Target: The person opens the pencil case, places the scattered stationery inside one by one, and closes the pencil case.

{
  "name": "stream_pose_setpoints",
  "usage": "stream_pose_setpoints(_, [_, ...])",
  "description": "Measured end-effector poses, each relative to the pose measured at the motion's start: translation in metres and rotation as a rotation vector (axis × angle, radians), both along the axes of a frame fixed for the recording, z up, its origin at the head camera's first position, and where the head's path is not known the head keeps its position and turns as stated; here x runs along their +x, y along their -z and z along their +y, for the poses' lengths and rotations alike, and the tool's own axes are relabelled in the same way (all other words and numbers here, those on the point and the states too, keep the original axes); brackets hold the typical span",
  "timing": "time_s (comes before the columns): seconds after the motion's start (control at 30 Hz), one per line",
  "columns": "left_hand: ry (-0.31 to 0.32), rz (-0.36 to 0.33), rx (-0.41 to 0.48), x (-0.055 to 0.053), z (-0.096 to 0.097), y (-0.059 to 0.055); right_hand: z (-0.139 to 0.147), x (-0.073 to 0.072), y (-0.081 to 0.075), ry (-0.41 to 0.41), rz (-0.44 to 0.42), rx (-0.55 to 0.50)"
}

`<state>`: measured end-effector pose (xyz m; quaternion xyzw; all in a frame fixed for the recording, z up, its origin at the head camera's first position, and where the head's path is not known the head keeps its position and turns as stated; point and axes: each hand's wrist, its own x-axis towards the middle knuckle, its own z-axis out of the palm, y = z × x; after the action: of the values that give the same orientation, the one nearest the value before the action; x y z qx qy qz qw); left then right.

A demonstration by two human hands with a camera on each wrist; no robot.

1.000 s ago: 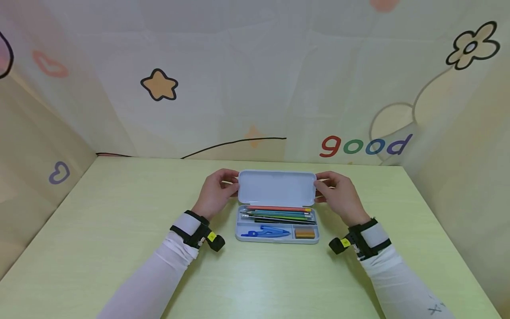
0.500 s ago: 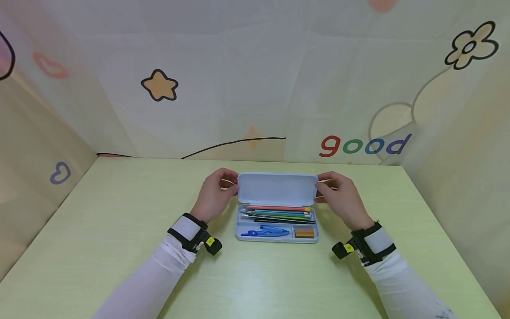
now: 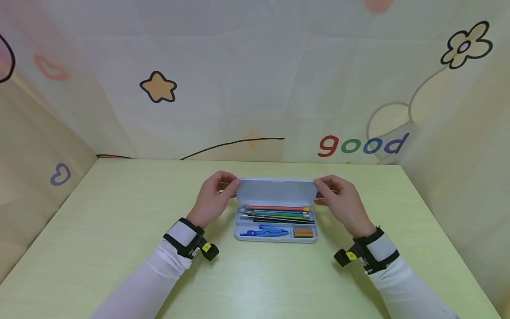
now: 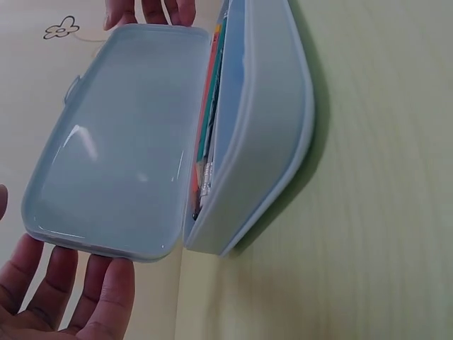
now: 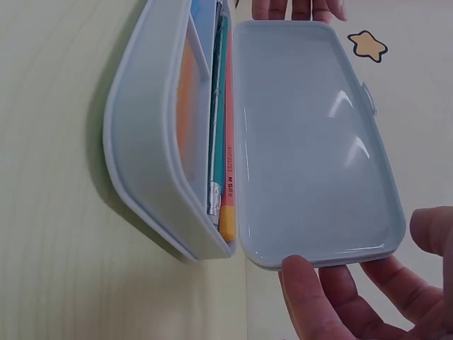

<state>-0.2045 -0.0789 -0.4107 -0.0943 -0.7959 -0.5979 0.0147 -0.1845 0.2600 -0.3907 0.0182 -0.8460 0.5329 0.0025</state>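
Observation:
A pale blue pencil case (image 3: 247, 238) stands on the table with its lid (image 3: 275, 191) raised and tilted up at the back. My left hand (image 3: 213, 197) touches the lid's left end with its fingertips. At the right end, my right hand (image 3: 340, 204) does the same. Both wrist views show the fingers against the lid's ends, the thumbs a little apart from it. Inside the case lie a red pencil (image 3: 275, 208), several other pencils (image 3: 279, 215), a blue drawing compass (image 3: 264, 231) and an orange-brown block (image 3: 303, 232) in its own small compartment.
The pale wooden table (image 3: 119, 248) runs back to a printed cloth backdrop (image 3: 223, 88). More cloth hangs at both sides. Each wrist carries a strapped black camera (image 3: 209, 250).
The lid has tipped forward and down toward the case, with both hands moving along with it. The case and the things inside keep their places.

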Motion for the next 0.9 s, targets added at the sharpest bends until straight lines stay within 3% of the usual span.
stream_pose_setpoints(0.4, [-0.017,-0.044,-0.038,0.015,0.000,-0.006,0.000,0.011,0.001,-0.009,0.020,0.008])
stream_pose_setpoints(0.9, [0.015,-0.037,-0.069,0.030,-0.003,-0.010,0.004,0.025,0.007,-0.052,0.068,0.004])
